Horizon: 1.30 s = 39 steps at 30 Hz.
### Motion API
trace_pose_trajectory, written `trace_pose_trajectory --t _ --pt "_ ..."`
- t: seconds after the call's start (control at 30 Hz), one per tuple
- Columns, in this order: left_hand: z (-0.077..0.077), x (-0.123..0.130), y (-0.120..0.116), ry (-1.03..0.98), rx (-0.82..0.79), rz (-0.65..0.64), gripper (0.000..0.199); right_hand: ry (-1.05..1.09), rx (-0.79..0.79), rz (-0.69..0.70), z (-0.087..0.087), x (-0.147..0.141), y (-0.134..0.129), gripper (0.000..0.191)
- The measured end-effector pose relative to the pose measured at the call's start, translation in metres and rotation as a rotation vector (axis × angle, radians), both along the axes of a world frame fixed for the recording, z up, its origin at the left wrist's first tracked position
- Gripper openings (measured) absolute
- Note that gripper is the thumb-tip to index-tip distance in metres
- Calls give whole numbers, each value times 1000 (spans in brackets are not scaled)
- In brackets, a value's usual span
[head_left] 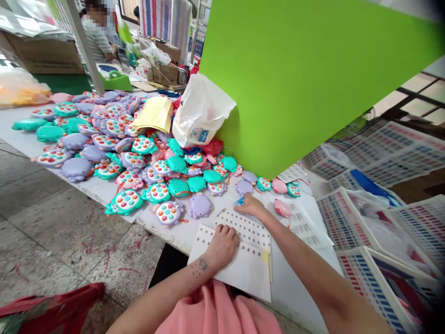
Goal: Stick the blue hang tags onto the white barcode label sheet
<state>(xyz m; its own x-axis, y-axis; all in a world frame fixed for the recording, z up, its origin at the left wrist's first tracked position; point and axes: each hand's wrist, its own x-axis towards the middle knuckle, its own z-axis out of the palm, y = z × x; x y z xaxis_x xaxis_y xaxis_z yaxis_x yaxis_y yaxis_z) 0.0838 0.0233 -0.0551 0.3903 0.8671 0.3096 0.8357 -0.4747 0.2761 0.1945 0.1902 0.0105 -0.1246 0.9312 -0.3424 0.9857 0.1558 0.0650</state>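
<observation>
My left hand [224, 247] rests palm down on a white sheet [239, 276] with rows of small dark square stickers, its fingers lying on the paper and slightly bent. A second sticker sheet [248, 226] lies partly beneath it, with a yellow patch at the right edge. Just beyond the sheets, my right hand [251, 206] is closed at the fingertips on a small blue piece [239, 202], whose kind I cannot make out. Nearest to that hand are a purple crab-shaped toy [244, 187] and a pink toy [282, 208].
Teal, purple and pink animal-shaped toys [128, 202] with coloured buttons are heaped across the left of the table. A white bag [203, 111] and yellow paper [155, 113] sit on the heap. A green panel [295, 83] rises behind. Plastic baskets [368, 273] stand at right; a person [97, 39] sits far back.
</observation>
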Motion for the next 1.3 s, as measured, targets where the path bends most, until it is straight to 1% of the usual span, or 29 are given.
trace_pose_trajectory --t 0.13,0.23,0.3,0.4,0.47,0.53,0.63,0.73,0.8,0.9,0.97,1.03,1.1,1.17,1.23,1.3 --pt "2 0 0 20 -22 0 16 -27 37 15 -4 -1 -4 61" --pt "4 0 0 32 -40 -5 15 -4 60 96 -10 7 -4 63" --pt "4 0 0 30 -44 -6 16 56 89 225 -15 16 -3 65" --pt "4 0 0 20 -36 -12 17 183 93 504 -17 29 4 69" --pt "5 0 0 20 -28 -23 18 233 32 691 -15 34 13 73" --pt "5 0 -1 23 -22 -29 18 233 -49 837 -10 36 22 74" --pt "6 0 -1 26 -18 -22 17 193 -118 956 -4 34 33 72" --pt "6 0 -2 31 -16 -16 18 172 -135 1002 1 31 34 76" --pt "6 0 -2 35 -17 -15 18 160 -135 995 5 31 30 86" --pt "6 0 -1 38 -20 -18 18 168 -98 887 16 35 16 106" --pt "6 0 -1 39 -19 -20 18 221 -21 748 22 36 4 106" --pt "7 0 -1 43 -18 -21 18 264 73 561 23 33 -11 98" --pt "7 0 -1 49 -20 -20 18 253 126 373 18 27 -23 91" --pt "8 1 -1 55 -22 -16 18 213 131 237 8 19 -31 88" --pt "9 1 -2 62 -23 -10 19 187 143 174 -4 13 -33 85" --pt "9 1 -1 72 -22 -10 19 198 167 185 -13 10 -29 82"
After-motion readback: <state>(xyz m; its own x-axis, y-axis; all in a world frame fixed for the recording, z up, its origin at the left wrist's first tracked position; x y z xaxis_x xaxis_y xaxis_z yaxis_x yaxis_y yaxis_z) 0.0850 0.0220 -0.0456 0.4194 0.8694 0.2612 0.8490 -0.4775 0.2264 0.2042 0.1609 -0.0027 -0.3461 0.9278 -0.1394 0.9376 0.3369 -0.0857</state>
